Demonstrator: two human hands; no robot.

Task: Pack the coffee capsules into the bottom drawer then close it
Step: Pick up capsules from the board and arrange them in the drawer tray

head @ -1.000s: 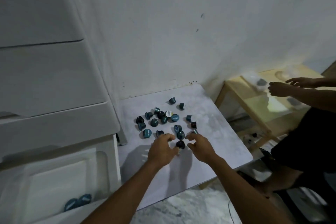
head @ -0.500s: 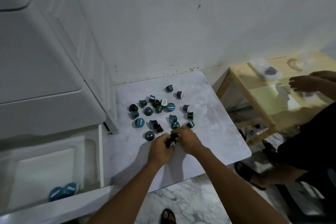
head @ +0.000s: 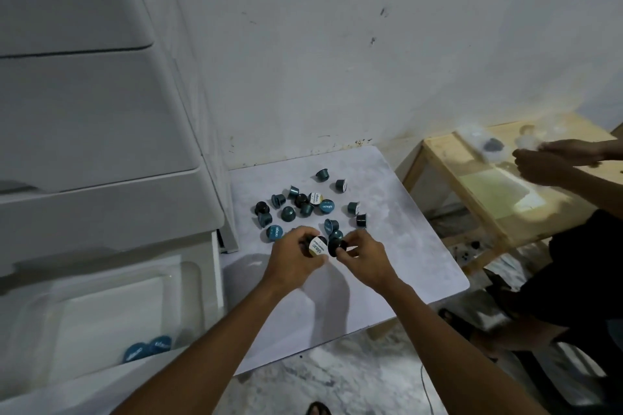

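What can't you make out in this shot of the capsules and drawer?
Head view:
- Left hand: fingers hide whether it holds more than the white-lidded black capsule.
- Right hand: fingers cover most of its dark capsule.
- Open white bottom drawer: front wall hides its near floor.
- Second person's hands: blurred, contents unclear.

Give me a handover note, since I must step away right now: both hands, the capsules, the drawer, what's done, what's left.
Left hand: grips a white-lidded capsule.
Right hand: pinches a dark capsule.
Loose capsules: scattered on the white table, just beyond the hands.
Bottom drawer: open, left of the table, with two blue capsules in its near corner.
Done: drawer open, two capsules packed.
Left: put in the held pair and all the loose ones, then shut the drawer.
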